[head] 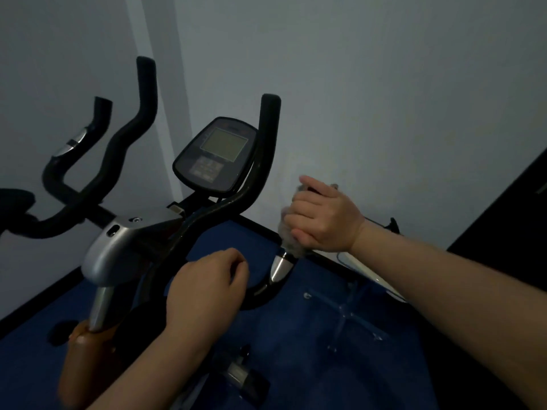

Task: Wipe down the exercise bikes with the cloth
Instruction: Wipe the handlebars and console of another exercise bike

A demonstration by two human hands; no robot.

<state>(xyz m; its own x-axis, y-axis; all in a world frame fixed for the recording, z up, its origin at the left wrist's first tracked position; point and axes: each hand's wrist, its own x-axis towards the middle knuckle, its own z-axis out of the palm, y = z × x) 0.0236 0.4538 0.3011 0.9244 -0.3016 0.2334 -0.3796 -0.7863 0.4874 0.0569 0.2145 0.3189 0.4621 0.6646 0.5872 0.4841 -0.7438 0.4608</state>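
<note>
At lower centre, the black handlebar [207, 220] of the exercise bike [124, 247] is gripped by the left hand [204, 288]. At centre right, the soft, light cloth [291, 241] is bunched around the handlebar's end grip and clasped by the right hand [322, 220]; it is judged pliable, best held wrapped.

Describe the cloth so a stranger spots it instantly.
Start at the bike console against the pale wall. Follow the black handlebar right to its near grip, where the right hand clamps it. The cloth is the grey fuzzy wad poking from under that fist, above a silver sensor band.

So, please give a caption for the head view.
Right hand wipes bike handlebar with cloth.
</note>
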